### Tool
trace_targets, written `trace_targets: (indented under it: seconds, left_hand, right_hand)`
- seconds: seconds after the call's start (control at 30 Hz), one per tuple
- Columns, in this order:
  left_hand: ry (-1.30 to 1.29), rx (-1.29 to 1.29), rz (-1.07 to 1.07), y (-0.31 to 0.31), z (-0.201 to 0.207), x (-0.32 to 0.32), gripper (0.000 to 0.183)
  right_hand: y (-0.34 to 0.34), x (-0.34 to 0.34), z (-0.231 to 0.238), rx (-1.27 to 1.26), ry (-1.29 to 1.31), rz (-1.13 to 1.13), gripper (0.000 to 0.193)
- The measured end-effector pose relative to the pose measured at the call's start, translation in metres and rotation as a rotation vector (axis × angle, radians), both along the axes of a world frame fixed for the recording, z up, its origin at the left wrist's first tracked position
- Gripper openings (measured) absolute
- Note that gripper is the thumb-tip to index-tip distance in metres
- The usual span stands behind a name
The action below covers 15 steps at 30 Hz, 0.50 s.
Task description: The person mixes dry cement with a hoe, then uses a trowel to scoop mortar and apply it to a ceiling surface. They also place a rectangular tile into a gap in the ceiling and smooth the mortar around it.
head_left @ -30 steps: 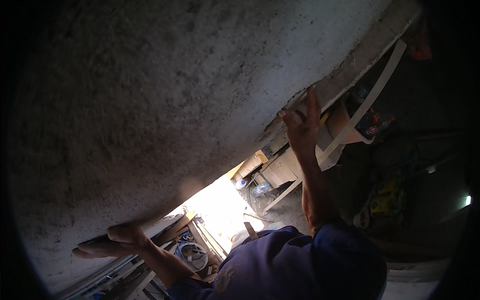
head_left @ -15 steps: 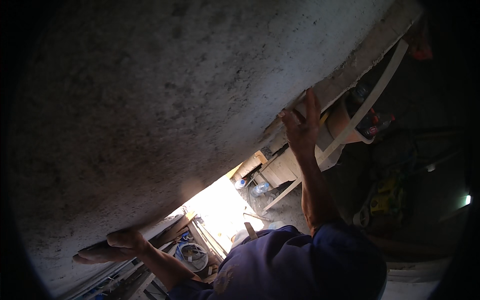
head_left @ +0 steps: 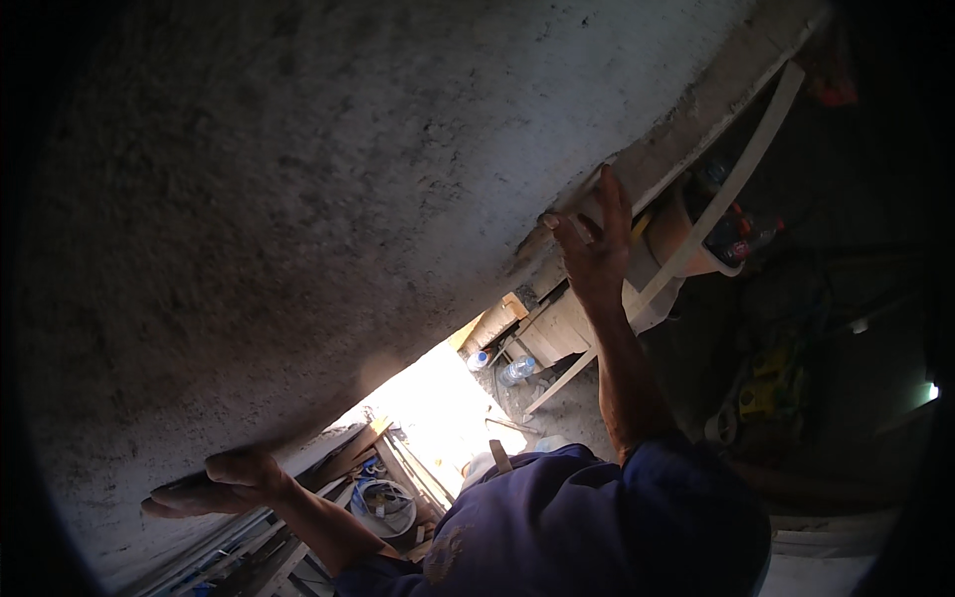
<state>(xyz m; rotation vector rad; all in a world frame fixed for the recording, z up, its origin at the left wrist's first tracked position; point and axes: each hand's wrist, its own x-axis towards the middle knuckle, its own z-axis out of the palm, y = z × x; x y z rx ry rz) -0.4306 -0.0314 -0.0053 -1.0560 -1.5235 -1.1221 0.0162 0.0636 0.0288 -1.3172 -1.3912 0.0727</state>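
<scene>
A broad, rough, mottled grey slab-like surface [head_left: 328, 189] fills the upper left, its lower edge slanting up to the right. At its lower left part, my left hand [head_left: 224, 483] lies with fingers stretched along it and the thumb apart; a dark strip shows between thumb and fingers, which I cannot tell as shadow or object. Near the slanting edge, my right hand [head_left: 597, 254] is raised with thumb and fingers spread, their tips touching the surface. No held thing is plain in it.
A pale curved strip [head_left: 731, 189] crosses in front of a bucket [head_left: 681, 239] with bottles. Below are a clear plastic bottle [head_left: 516, 371], a round white container [head_left: 386, 507], and wooden lengths [head_left: 348, 456]. A yellow-green machine [head_left: 761, 393] stands in shadow at right; bright light enters mid-frame.
My right hand has shifted slightly up and left along the edge, its fingers still spread. My left hand has moved a little left and up. The view has shifted slightly.
</scene>
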Motion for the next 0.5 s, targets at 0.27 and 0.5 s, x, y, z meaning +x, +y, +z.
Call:
trace_targets:
  seconds: [0.27,0.5]
  left_hand:
    - [0.0,-0.003,0.048,-0.0014,-0.0053,-0.0016,0.073]
    - [-0.046,0.006,0.05,0.0004,-0.0052,0.002,0.078]
  right_hand:
    - [0.0004,-0.0061,0.0011,-0.009,0.0,-0.031,0.087]
    - [-0.0009,-0.008,0.0009,0.0,0.005,-0.035,0.086]
